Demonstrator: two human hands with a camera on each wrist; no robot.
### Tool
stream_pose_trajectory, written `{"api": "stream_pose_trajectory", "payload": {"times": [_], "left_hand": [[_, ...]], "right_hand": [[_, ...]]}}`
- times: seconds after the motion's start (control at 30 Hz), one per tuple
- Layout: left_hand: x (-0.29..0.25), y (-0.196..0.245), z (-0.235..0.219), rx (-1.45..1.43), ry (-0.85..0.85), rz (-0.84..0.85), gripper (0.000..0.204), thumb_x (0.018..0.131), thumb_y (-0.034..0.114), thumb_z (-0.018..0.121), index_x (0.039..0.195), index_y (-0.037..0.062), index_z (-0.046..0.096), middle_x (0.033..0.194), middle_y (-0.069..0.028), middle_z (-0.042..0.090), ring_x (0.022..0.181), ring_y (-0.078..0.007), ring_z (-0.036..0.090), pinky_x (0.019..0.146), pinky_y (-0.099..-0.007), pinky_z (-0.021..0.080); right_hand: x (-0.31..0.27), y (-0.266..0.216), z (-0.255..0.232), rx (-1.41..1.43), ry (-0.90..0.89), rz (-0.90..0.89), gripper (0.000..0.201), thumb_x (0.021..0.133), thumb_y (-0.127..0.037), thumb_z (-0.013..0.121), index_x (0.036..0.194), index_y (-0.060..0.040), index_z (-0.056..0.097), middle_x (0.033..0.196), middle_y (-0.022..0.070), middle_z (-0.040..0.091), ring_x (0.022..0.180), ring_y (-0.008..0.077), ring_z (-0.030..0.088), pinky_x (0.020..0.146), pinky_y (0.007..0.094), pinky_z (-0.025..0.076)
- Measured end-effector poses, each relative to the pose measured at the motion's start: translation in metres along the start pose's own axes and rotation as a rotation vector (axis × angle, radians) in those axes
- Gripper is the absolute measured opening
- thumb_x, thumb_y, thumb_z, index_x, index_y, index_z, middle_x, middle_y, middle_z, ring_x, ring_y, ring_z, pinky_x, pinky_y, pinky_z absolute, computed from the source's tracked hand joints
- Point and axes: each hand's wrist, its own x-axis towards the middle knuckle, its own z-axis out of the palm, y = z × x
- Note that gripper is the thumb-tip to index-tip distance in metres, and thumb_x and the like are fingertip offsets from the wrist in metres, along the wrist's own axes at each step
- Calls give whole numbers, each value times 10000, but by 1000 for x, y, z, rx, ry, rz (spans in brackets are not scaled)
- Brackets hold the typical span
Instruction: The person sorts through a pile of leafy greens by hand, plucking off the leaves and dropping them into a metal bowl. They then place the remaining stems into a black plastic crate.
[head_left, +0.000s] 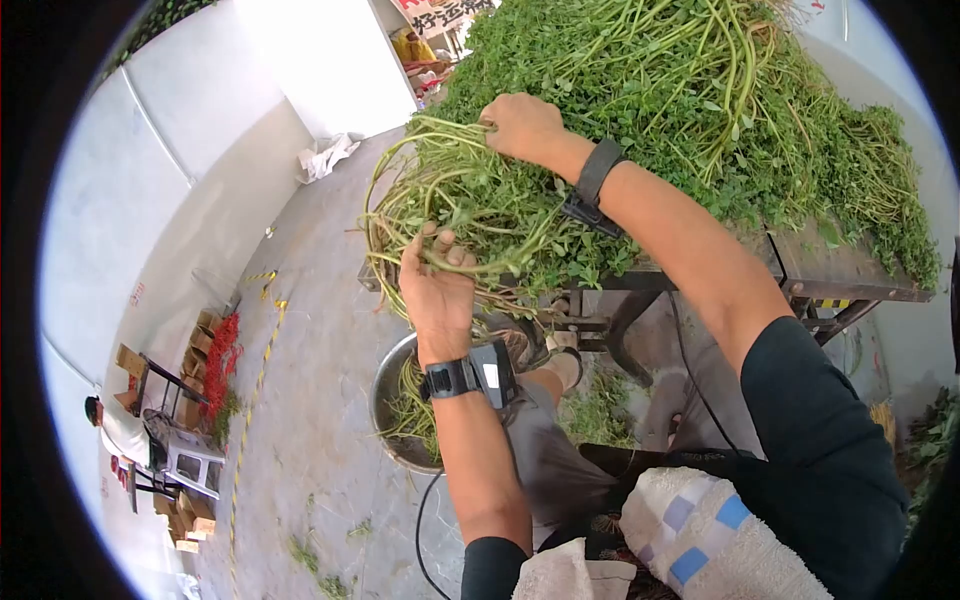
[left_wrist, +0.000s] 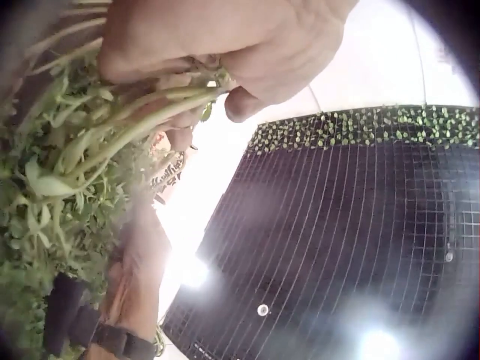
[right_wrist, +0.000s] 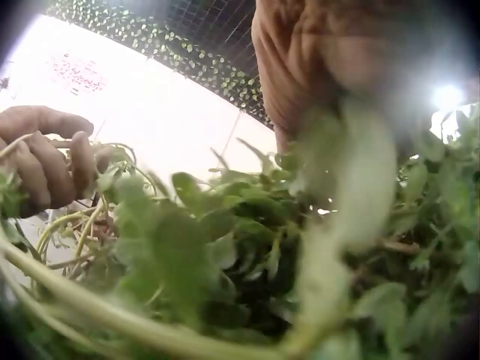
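Long green stems with small leaves lie heaped on a dark table. At the heap's left edge, my right hand curls round a bundle of pale stems. Below it, my left hand has its fingers bent round stems near the table's edge; in the left wrist view the left hand pinches several stems between thumb and fingers. Leaves hide the right hand's fingertips in the right wrist view, where the left hand shows at the left with a stem across it.
A metal basin holding loose stems stands on the floor below my left hand. A black cable runs beside it. Farther left, a seated person is near cardboard boxes and a red pile. Plant scraps lie under the table.
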Motion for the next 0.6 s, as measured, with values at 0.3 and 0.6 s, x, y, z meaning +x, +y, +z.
{"api": "stream_pose_trajectory", "payload": {"times": [0.3,0.6], "left_hand": [[-27,-13,-28,-170,-298,-80,340,963,323,390,957,15,533,621,-37,428,473,-110,313,393,-235,279],[-27,-17,-27,-105,-199,-144,256,865,257,426,862,37,557,548,-29,402,445,-124,292,380,-246,239]], "right_hand": [[-46,-20,-3,233,218,-236,305,731,-328,623,944,-123,697,723,149,646,679,303,625,641,391,501],[-32,-81,49,518,-284,-176,351,698,-305,658,720,44,626,581,164,571,517,257,535,517,350,444]]}}
